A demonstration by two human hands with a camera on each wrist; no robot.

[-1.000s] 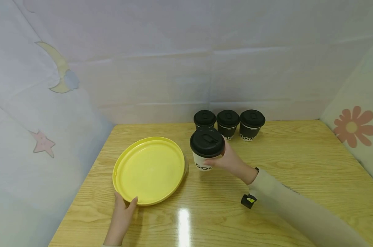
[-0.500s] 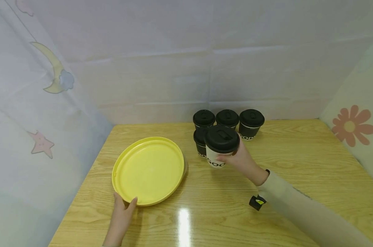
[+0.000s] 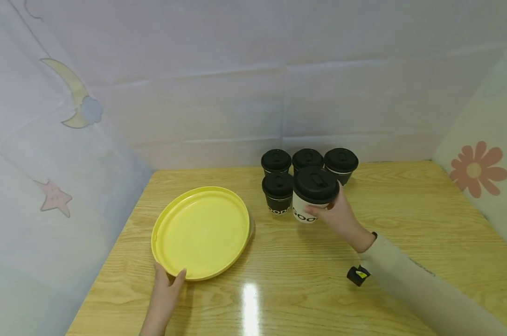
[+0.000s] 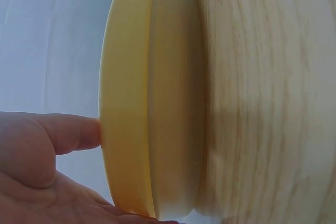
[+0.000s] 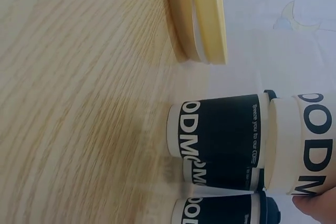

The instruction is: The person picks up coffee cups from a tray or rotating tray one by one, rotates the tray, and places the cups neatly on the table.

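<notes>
My right hand [image 3: 338, 212] grips a white paper cup [image 3: 301, 208] with a black lid, held upright above the table. In the right wrist view the base of this white cup [image 5: 283, 145] hangs off the tabletop, higher than the bases of the dark cups. Beside it on the left stands a black-sleeved paper cup [image 3: 277, 200]. My left hand [image 3: 166, 289] touches the near rim of a round yellow-lidded container [image 3: 203, 233], thumb and fingers spread apart. The left wrist view shows the container's yellow lid [image 4: 126, 93] over a paler body [image 4: 176, 98].
Along the back edge of the wooden table [image 3: 253, 298] stand three more black-lidded cups: a left one [image 3: 276, 161], a middle one [image 3: 307, 158] partly hidden by the held cup, and a right one [image 3: 341, 161]. A pale cloth wall [image 3: 219, 107] rises right behind them.
My right hand has moved the white cup to the right and slightly back, uncovering the front dark cup and covering part of the middle back one. My left hand stays at the rim.
</notes>
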